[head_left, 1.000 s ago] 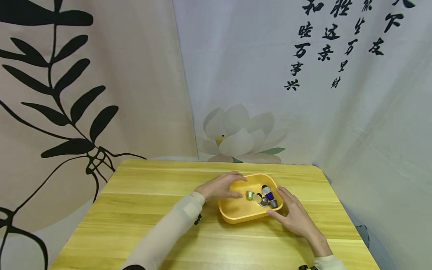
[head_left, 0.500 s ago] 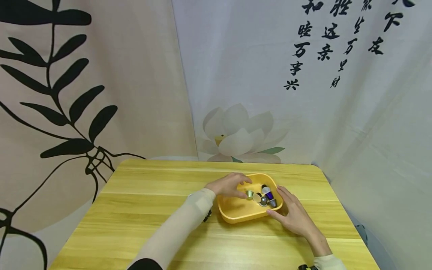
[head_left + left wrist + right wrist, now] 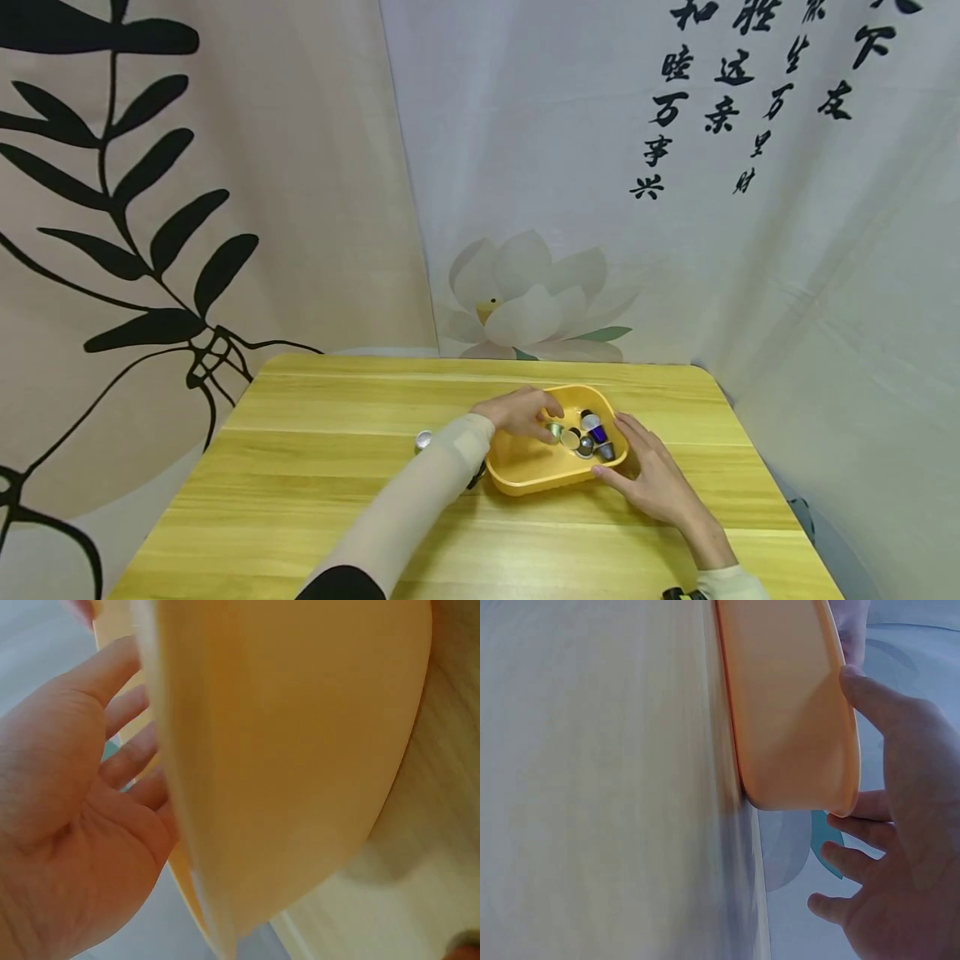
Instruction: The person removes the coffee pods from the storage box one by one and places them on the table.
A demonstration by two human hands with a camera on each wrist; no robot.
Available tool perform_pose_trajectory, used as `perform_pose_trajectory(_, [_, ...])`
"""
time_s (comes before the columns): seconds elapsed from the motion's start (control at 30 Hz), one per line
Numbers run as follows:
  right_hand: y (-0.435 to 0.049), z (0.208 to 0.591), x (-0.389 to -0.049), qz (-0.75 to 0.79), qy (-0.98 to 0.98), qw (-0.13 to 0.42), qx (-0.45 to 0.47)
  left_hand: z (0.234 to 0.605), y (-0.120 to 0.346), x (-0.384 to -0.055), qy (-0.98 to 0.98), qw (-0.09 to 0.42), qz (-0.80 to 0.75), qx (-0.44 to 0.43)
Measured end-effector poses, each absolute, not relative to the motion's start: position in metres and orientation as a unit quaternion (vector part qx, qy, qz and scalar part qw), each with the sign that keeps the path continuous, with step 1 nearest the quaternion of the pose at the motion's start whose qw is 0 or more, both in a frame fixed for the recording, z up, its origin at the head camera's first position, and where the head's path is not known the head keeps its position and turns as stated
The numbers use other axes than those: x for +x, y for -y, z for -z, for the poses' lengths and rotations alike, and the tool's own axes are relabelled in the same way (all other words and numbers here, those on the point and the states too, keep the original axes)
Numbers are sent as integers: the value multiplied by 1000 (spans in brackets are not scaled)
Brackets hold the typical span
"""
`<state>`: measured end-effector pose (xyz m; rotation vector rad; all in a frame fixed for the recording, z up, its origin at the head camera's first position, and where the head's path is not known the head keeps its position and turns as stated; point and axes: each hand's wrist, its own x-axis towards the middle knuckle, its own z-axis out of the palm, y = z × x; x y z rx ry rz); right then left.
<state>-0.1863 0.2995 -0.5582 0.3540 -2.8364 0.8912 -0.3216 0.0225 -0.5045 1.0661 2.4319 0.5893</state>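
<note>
A yellow plastic tray (image 3: 528, 485) stands on the table with several coffee capsules in its right half. Among them are a green capsule (image 3: 555, 428), a blue capsule (image 3: 598, 435) and a grey capsule (image 3: 605, 451). My left hand (image 3: 517, 412) reaches over the tray's left side, thumb and forefinger either side of the green capsule with a gap showing. In the left wrist view, the tray wall (image 3: 300, 750) hides these fingertips. My right hand (image 3: 652, 479) rests at the tray's right end, thumb (image 3: 874, 697) touching the rim and the other fingers extended around the corner.
A silver capsule (image 3: 422, 440) lies on the wooden table (image 3: 337, 450), left of the tray and beside the left sleeve (image 3: 427, 483). A printed curtain (image 3: 555, 167) hangs behind the table's back edge.
My left hand has moved right, farther into the tray, and its thumb and forefinger have closed in around the green capsule. The silver capsule has come into view behind the sleeve. The right hand stays put.
</note>
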Motion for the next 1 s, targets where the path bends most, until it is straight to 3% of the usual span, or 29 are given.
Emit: perform_pose_trajectory(1.0, [-300,557,-185,-303,944,71,112,511,-19,-316,-873,207,-235,373])
